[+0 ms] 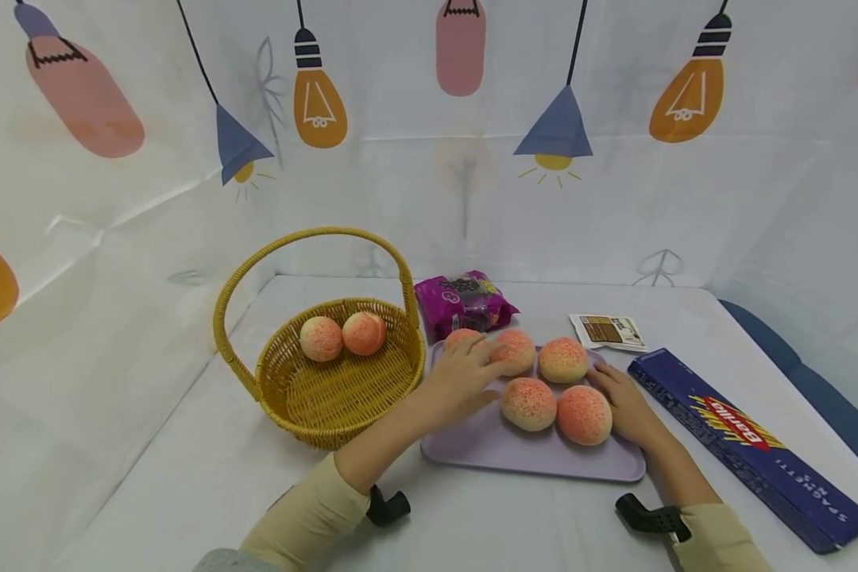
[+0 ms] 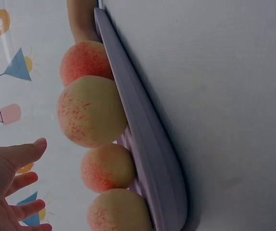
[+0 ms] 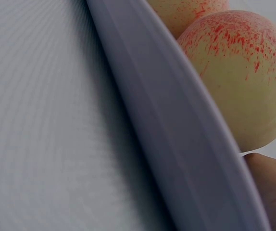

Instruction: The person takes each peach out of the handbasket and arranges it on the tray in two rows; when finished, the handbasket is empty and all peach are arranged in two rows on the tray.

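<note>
A lilac tray [image 1: 472, 449] holds several round peaches [image 1: 529, 403], cream below and speckled pink-red on top. My left hand [image 1: 461, 381] hovers over the tray's left part with fingers spread, its fingertips overlapping the back-left peaches [image 1: 512, 353]. In the left wrist view that hand [image 2: 3, 178] shows loose, separated fingers and a gap between its thumb and the peaches [image 2: 92, 110]. At the tray's right edge rests my right hand [image 1: 625, 401], fingers lying over the rim beside the front-right peach [image 1: 584, 415]. The right wrist view shows only part of it, beyond the rim.
Left of the tray stands a yellow wicker basket [image 1: 314, 433] with a tall handle and two peaches [image 1: 343, 335] inside. Behind the tray lies a purple packet [image 1: 465, 302]. A small white-and-brown sachet [image 1: 608, 331] and a long blue spaghetti box [image 1: 751, 449] lie at the right.
</note>
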A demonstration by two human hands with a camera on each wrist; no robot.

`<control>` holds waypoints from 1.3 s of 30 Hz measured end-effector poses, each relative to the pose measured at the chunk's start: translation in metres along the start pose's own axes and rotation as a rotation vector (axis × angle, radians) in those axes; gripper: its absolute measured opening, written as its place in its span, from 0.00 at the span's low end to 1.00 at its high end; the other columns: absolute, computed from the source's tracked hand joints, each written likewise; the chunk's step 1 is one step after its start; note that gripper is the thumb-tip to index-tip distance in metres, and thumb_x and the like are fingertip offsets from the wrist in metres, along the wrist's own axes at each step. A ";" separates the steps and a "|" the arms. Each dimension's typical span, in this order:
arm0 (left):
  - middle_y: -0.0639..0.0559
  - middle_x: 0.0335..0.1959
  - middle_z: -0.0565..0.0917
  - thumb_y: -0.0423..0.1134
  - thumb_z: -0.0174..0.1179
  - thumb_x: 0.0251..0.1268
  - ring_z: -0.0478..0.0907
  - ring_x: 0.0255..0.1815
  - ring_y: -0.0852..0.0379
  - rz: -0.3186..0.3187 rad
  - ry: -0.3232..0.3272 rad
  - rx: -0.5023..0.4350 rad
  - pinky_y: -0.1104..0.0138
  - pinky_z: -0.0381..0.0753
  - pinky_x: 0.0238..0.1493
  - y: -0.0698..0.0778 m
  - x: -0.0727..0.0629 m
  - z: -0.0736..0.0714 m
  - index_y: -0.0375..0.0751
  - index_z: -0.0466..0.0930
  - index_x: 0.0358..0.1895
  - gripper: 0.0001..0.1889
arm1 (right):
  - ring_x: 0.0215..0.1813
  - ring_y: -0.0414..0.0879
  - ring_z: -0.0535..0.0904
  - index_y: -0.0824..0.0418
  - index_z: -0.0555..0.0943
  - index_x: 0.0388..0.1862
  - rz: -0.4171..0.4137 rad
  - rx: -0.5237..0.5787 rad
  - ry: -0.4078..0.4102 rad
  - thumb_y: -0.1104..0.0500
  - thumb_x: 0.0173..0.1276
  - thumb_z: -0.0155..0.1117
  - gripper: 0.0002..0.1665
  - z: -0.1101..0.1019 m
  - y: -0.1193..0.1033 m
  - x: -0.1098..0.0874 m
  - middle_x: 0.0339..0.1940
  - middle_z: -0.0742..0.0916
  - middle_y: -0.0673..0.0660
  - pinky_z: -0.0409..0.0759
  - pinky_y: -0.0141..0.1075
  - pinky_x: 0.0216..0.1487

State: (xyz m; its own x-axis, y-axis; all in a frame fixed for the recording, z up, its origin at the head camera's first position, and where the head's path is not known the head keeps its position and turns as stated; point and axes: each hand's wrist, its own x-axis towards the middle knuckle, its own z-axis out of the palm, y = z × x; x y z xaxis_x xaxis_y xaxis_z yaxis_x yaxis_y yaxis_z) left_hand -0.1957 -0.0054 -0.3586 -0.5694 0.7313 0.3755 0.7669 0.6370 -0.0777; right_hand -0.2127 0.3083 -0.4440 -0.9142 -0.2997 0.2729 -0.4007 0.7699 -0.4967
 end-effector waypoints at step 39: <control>0.43 0.55 0.74 0.42 0.67 0.52 0.70 0.54 0.42 -0.204 0.128 0.137 0.51 0.72 0.51 -0.095 -0.072 -0.018 0.44 0.77 0.51 0.21 | 0.61 0.74 0.57 0.76 0.69 0.57 -0.061 0.001 0.043 0.64 0.65 0.53 0.24 0.001 0.002 -0.001 0.60 0.66 0.78 0.54 0.66 0.56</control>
State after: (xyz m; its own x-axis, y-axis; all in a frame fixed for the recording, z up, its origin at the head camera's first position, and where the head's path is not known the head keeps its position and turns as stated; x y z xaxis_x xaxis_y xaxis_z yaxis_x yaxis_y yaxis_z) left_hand -0.2218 -0.1230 -0.3620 -0.6588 0.5534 0.5096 0.5882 0.8013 -0.1098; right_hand -0.2129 0.3099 -0.4458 -0.8846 -0.3214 0.3379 -0.4556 0.7506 -0.4786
